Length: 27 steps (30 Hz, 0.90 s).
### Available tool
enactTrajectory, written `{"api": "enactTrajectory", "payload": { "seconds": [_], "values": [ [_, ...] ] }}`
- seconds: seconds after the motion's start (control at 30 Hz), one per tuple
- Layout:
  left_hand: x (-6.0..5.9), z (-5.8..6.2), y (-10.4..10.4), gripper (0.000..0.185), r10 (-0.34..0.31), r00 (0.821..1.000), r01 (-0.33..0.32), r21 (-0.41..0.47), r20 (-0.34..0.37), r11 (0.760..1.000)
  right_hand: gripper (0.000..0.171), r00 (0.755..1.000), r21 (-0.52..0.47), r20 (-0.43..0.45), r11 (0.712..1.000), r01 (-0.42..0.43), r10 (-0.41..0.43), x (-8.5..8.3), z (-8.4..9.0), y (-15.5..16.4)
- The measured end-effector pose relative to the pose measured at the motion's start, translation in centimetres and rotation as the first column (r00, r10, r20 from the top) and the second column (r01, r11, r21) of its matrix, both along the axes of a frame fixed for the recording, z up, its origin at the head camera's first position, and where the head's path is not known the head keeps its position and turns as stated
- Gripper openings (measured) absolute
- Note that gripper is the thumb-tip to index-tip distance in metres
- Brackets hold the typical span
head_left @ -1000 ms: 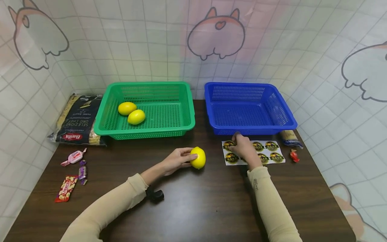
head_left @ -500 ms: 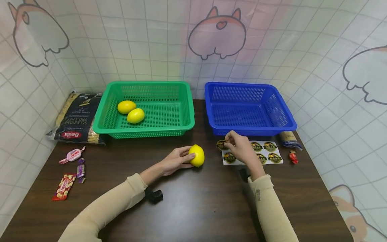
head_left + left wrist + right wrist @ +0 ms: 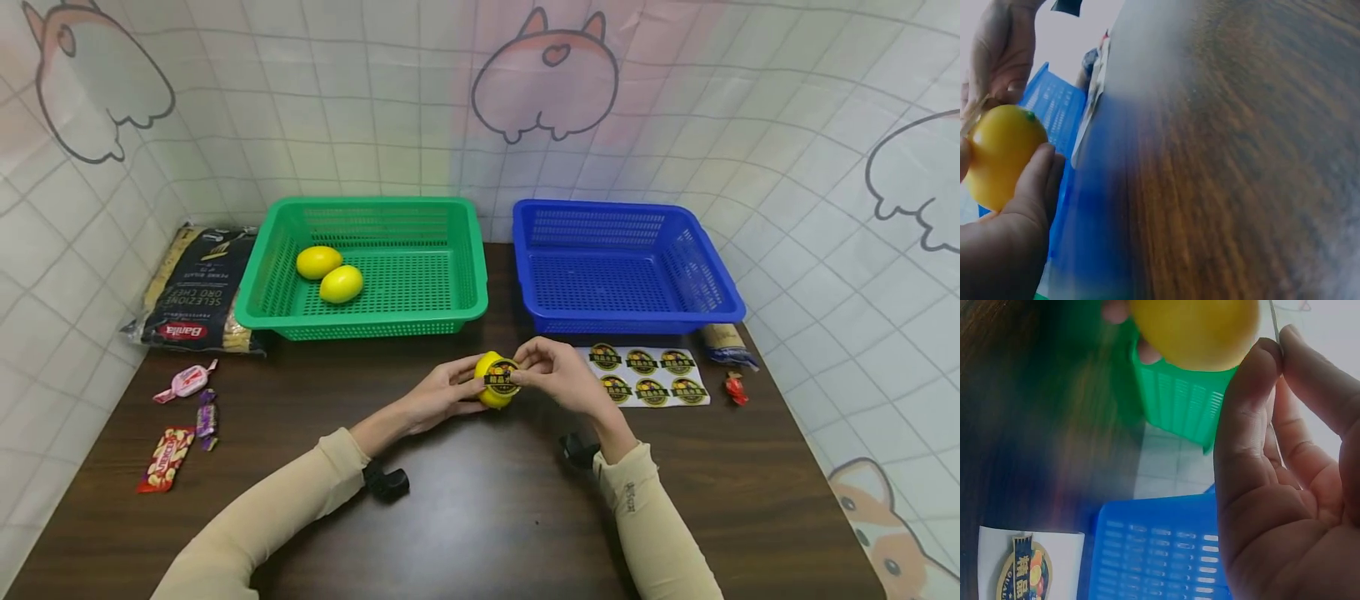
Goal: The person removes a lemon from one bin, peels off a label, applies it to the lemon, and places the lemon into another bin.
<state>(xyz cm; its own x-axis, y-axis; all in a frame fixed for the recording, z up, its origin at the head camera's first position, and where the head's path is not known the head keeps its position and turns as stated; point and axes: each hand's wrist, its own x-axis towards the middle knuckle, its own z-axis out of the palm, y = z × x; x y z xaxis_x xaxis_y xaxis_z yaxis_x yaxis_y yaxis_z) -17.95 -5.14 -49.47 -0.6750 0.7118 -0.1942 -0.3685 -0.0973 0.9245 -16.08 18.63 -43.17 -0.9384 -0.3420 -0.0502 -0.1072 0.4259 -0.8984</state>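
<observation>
My left hand (image 3: 442,395) grips a yellow lemon (image 3: 1007,156) above the table, fingers and thumb curled round its side. Just right of it, my right hand (image 3: 564,379) pinches the edge of a round black-and-gold sticker (image 3: 499,378) between thumb and forefinger. In the head view the sticker overlaps the front of the lemon; edge-on in the right wrist view it stands slightly apart from the fruit. Behind the right hand lies a white sticker sheet (image 3: 656,377), partly covered by that hand, with several stickers on it.
A green basket (image 3: 360,323) with two lemons (image 3: 341,284) stands at the back left, a blue basket (image 3: 633,322) at the back right. A pasta bag (image 3: 198,287) and wrapped candies (image 3: 167,458) lie at the left. Another packet (image 3: 726,343) and a red candy (image 3: 736,388) lie far right.
My right hand has peeled one sticker off the sheet and carried it left to the lemon. The left hand has kept its grip on the lemon, nearly in place.
</observation>
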Motion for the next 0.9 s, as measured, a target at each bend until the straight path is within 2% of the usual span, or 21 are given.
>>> {"api": "enactTrajectory", "payload": {
  "seconds": [0.27, 0.33, 0.43, 0.57, 0.77, 0.9],
  "values": [
    [-0.5, 0.5, -0.3, 0.062, -0.038, 0.999, 0.039, 0.003, -0.033, 0.999, 0.024, 0.999, -0.002, -0.002, 0.999, 0.032, -0.032, -0.3, -0.7, -0.4],
    [-0.4, 0.5, -0.3, 0.061, -0.049, 0.999, 0.049, 0.025, -0.005, 0.999, 0.025, 0.999, 0.009, 0.0, 0.999, 0.036, -0.036, -0.2, -0.5, -0.5],
    [0.0, 0.5, -0.1, 0.058, -0.054, 0.996, 0.049, 0.066, 0.073, 0.997, 0.026, 0.999, 0.033, -0.005, 0.999, 0.034, -0.034, -0.1, -0.4, -0.5],
    [0.4, 0.6, 0.3, 0.064, -0.018, 0.994, 0.014, 0.037, 0.106, 0.999, 0.027, 0.999, 0.069, -0.024, 0.997, 0.029, -0.028, 0.0, -0.5, -0.8],
    [0.5, 0.6, 1.0, 0.057, 0.078, 0.997, -0.078, -0.087, 0.001, 0.993, 0.025, 0.998, 0.089, -0.06, 0.995, 0.033, -0.028, 0.3, -0.8, -1.4],
    [0.6, 0.5, 1.2, 0.055, 0.091, 0.996, -0.093, -0.105, -0.019, 0.99, 0.026, 0.998, 0.12, -0.058, 0.992, 0.041, -0.035, 0.4, -0.8, -1.5]
  ]
}}
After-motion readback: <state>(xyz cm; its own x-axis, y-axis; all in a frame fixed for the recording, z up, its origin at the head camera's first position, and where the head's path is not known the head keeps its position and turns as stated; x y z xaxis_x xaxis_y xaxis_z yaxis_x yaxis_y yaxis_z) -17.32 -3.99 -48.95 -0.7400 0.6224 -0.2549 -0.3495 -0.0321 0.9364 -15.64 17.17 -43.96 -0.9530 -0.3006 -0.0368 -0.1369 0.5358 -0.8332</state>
